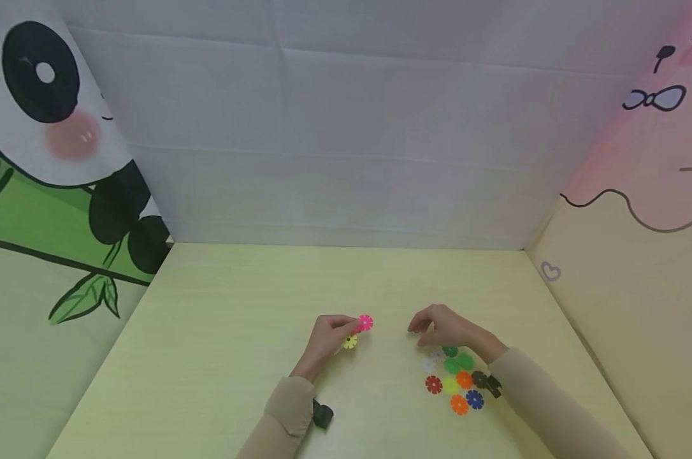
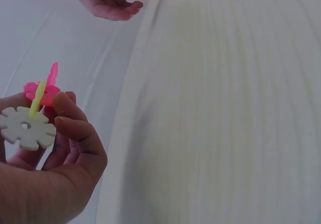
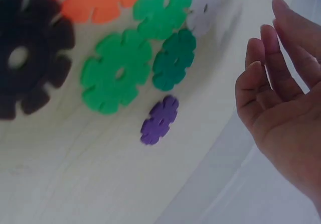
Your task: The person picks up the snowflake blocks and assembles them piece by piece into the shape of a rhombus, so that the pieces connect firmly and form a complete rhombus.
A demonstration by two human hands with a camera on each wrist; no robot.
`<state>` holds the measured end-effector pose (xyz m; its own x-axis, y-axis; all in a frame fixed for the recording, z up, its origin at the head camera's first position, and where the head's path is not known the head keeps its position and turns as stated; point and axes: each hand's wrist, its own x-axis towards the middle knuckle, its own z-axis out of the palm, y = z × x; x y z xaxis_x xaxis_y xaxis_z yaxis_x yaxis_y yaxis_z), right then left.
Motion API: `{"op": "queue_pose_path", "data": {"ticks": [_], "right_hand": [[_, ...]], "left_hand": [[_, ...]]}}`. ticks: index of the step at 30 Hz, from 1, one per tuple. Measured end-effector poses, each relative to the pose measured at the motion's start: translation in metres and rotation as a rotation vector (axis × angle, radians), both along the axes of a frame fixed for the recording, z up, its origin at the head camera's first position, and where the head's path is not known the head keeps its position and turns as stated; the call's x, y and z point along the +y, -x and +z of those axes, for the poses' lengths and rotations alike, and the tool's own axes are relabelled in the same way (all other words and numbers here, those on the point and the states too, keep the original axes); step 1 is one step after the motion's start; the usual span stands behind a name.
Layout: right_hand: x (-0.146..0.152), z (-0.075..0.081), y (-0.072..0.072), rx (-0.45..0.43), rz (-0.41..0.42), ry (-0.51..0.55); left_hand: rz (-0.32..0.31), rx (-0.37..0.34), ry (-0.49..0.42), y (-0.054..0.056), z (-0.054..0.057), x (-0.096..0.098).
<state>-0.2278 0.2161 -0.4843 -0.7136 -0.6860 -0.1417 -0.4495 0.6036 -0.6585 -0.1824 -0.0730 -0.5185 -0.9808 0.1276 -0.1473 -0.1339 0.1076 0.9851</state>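
Diagonally, held discs point forward-right.

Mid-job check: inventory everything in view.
Joined discs: at least three; pink, yellow, whitish; centre, held
Green discs: three; two bright, one dark; centre-right
Orange discs: two; orange; centre-right
Whitish discs: apparently two; whitish; beside the greens
Red disc, yellow disc, blue disc, black disc: one each; centre-right
Purple disc: one; purple; near dark green, right wrist view
Dark blocks: apparently two; black; at the wrists
Table: one; pale yellow; beneath
Backdrop: one; greyish; behind table
Printed side panels: two; multicoloured; flanking table
Sleeves: two; beige; both arms
Left hand: one; pinching joined discs
Right hand: one; above table, empty
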Motion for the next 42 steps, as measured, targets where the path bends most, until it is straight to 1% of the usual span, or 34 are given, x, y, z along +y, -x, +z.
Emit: {"op": "queue_pose_path", "data": {"ticks": [5, 10, 13, 17, 22, 30, 36, 42], "right_hand": [[0.011, 0.000, -0.002, -0.013, -0.013, -0.059], [0.019, -0.001, -0.005, -0.052, -0.026, -0.103], [0.024, -0.004, -0.008, -0.071, -0.032, -0.141], [0.028, -0.009, -0.011, -0.077, -0.038, -0.163], [0.028, -0.011, -0.014, -0.058, -0.037, -0.152], [0.029, -0.016, -0.011, -0.042, -0.039, -0.163], [0.030, -0.018, -0.004, -0.009, -0.042, -0.170], [0.027, -0.021, -0.001, -0.012, -0.069, -0.177]], "left_hand": [[0.014, -0.014, 0.002, 0.000, 0.000, 0.000], [0.021, -0.022, -0.014, 0.000, -0.002, 0.000], [0.025, -0.025, -0.015, 0.000, -0.003, 0.000], [0.026, -0.022, -0.020, 0.000, -0.003, -0.003], [0.022, -0.013, -0.025, 0.000, -0.005, -0.004], [0.024, -0.034, -0.022, -0.001, -0.003, -0.003], [0.030, -0.021, -0.037, 0.002, -0.004, -0.003], [0.032, -0.020, -0.032, 0.003, -0.005, -0.002]]}}
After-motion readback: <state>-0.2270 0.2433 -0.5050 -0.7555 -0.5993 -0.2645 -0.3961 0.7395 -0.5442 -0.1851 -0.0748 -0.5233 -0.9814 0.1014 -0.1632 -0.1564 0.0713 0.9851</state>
